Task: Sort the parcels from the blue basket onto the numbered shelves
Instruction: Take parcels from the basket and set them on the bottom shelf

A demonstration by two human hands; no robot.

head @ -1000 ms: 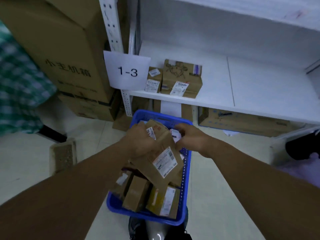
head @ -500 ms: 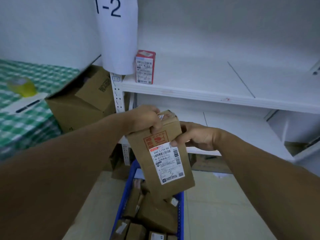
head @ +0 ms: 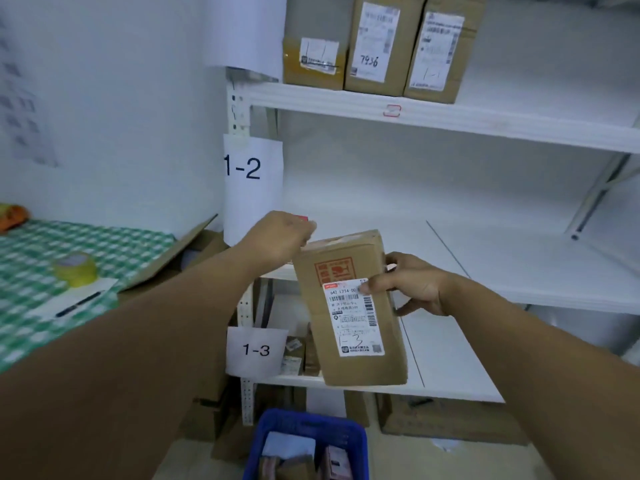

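Since the earlier frame the parcel (head: 349,306) has risen with both hands, and the view has lifted to bring in the top shelf (head: 485,124) with three boxes (head: 381,43) standing on it. Parcel: a brown carton held in the air before the shelving, long axis near upright, upper end leaning slightly left, labelled face toward the camera, with "1-3" handwritten low on the label. Left hand (head: 277,237): fingers curled over the carton's upper left corner, gripping it. Right hand (head: 415,285): thumb pressed on the label's upper right, fingers behind the right edge, pinching the carton. The parcel thus lies between the hands, its lower end free, above the blue basket (head: 304,422). A 1-2 sign (head: 252,168) and a 1-3 sign (head: 256,349) hang on the left upright. At left, a desk (head: 31,306) under green checked cloth carries a tape roll (head: 74,268) and a pen (head: 78,304).
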